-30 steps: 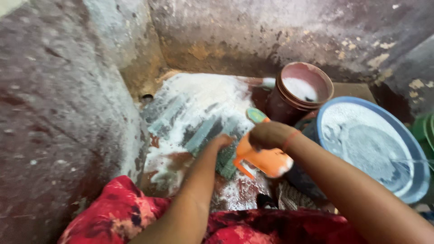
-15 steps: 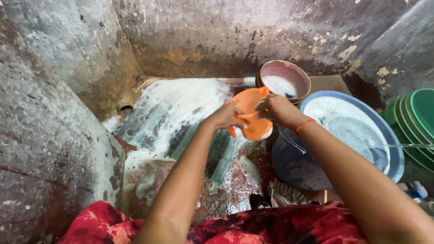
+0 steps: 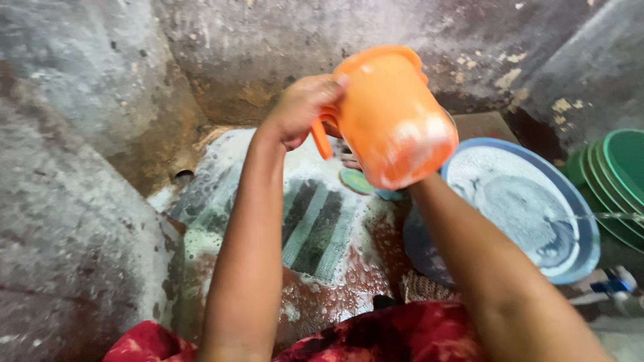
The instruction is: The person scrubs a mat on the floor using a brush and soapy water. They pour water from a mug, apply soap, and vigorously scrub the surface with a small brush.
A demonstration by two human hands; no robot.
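Observation:
My left hand [image 3: 300, 107] is closed around the handle of an orange plastic mug [image 3: 392, 114], which I hold up, tilted, with suds on its base. My right forearm runs up under the mug. My right hand [image 3: 347, 161] is almost wholly hidden behind it, with only fingertips showing below its left side, so its grip cannot be seen. Below the mug, a small green round thing [image 3: 355, 181] lies on the wet floor.
A blue basin [image 3: 583, 231] of soapy water stands at the right, with stacked green plates [image 3: 620, 174] beyond it. A striped, ribbed slab [image 3: 315, 231] covered in foam lies on the floor. A drain hole [image 3: 181, 176] opens at the rough concrete wall. Red patterned cloth [image 3: 402, 335] covers my lap.
The orange mug has risen from near the floor to well above it. My left hand has moved from the floor onto its handle, and my right hand has gone behind it.

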